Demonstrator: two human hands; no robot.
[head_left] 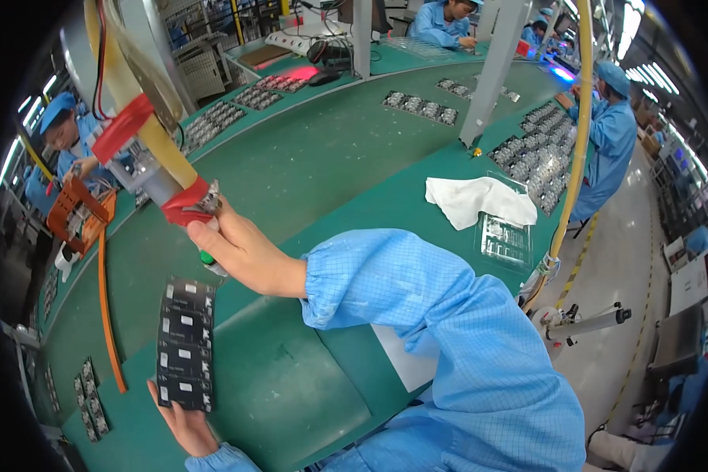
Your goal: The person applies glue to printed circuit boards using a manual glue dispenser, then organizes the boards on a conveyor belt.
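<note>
My left hand (pixel 187 429) holds the lower end of a long black circuit board panel (pixel 186 342), its fingers partly behind it. The panel tilts up off the green bench and shows several joined sections with small white labels. Above it, my right hand (pixel 248 252) is wrapped round the lower end of a hanging tool (pixel 159 173) with red tape, a metal fitting and a thick yellow tube. A green and white tip (pixel 209 261) shows below that hand, over the panel's upper end. The tool's exact kind is not clear.
Beyond the bench runs a green conveyor belt (pixel 322 173) carrying board panels (pixel 420 108). To the right lie a white cloth (pixel 480 200), a clear tray (pixel 505 240) and many panels (pixel 539 153). A metal post (pixel 492 75) and yellow hose (pixel 578 141) rise there. Co-workers (pixel 610 141) sit around.
</note>
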